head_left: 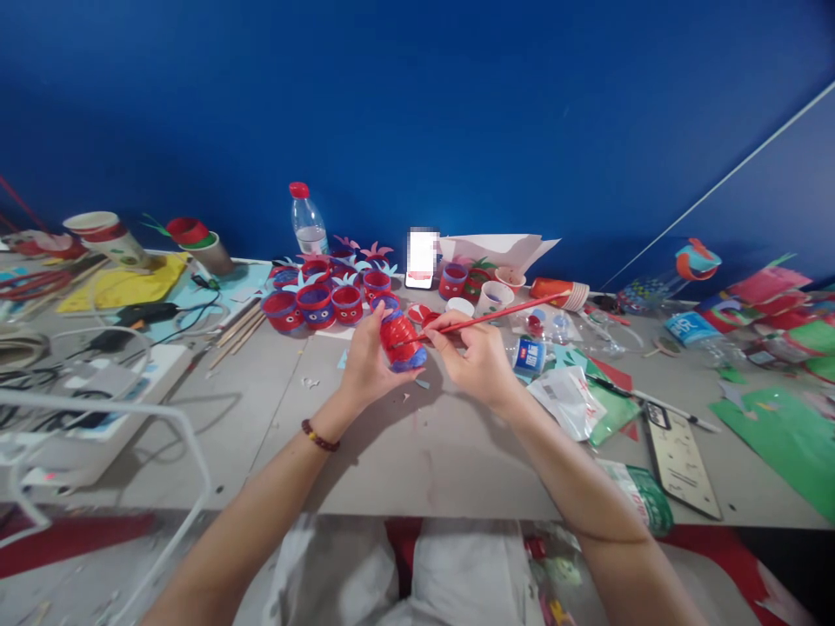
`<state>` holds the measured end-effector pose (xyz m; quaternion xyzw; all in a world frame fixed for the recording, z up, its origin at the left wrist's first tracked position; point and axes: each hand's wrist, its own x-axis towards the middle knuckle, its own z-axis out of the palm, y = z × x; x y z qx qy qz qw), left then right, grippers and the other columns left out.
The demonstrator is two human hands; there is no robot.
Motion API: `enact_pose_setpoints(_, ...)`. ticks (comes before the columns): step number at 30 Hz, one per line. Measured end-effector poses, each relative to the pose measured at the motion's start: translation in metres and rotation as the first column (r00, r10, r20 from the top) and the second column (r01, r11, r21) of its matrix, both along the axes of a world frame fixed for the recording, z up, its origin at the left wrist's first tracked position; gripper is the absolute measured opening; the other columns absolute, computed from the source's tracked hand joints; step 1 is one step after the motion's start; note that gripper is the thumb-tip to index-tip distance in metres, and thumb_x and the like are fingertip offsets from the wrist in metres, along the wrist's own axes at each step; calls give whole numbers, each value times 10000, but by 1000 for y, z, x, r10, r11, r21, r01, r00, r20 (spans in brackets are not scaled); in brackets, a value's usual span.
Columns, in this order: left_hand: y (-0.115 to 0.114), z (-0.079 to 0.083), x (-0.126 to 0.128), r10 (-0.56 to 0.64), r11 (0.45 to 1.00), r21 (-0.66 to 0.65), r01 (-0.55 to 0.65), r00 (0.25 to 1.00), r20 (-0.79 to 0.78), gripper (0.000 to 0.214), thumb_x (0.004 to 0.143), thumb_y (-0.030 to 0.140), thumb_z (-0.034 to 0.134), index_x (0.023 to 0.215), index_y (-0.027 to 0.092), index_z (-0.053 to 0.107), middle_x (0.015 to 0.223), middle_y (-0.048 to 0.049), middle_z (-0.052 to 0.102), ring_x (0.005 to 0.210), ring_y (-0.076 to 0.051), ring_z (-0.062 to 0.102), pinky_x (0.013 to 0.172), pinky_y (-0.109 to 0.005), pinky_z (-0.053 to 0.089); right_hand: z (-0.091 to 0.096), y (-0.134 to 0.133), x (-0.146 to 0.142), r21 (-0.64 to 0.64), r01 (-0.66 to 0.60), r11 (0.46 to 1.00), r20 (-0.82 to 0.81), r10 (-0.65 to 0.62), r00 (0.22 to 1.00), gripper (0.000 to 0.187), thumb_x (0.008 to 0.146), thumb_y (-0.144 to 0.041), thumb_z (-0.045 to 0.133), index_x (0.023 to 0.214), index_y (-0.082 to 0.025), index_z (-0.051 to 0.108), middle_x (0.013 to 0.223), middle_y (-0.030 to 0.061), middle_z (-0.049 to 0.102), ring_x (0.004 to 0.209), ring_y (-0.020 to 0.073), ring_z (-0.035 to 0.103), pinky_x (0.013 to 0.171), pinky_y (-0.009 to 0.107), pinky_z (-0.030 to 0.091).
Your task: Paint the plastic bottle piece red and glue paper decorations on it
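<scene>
My left hand (370,349) is closed around a small cup-like piece (399,337), painted red in the middle with blue-purple at both ends. The piece is tilted over the grey table. In my right hand (475,355) is a paintbrush (505,313) with a long red handle, its tip against the red side of the piece. Left of them stand several finished-looking red and blue cups (317,306) with eyes and paper leaf tops. Just behind the hands are a white round lid or cup (460,307) and a paper cup (496,297) with dark paint inside.
A lit phone (421,259) leans at the wall, with a plastic bottle (307,222) to its left. Wooden sticks (236,333), a glue gun (140,317) and a power strip (123,409) lie left. To the right are a labelled bottle (530,355), another phone (678,452) and green paper (783,443).
</scene>
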<state>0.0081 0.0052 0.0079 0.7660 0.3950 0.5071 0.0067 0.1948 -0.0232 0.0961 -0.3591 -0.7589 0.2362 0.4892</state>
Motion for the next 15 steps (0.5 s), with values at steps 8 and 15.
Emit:
enact_pose_setpoints(8, 1, -1, 0, 14, 1000, -19, -14, 1000, -9, 1222, 608, 578, 825, 1527, 274, 80, 1328, -158, 529, 1196, -346, 560, 997, -527, 459, 13, 8, 12, 104, 195, 975, 64, -203, 977, 103, 888, -201, 568, 799, -204, 620, 786, 41, 714, 668, 171, 679, 603, 290, 558)
enact_pose_setpoints(15, 0, -1, 0, 26, 997, -68, -25, 1000, 11, 1215, 600, 549, 840, 1516, 270, 92, 1355, -165, 507, 1228, -354, 543, 1022, -545, 446, 4, 8, 12, 163, 178, 970, 165, -205, 965, 113, 938, -208, 518, 873, -209, 610, 811, 43, 706, 697, 176, 659, 651, 304, 522)
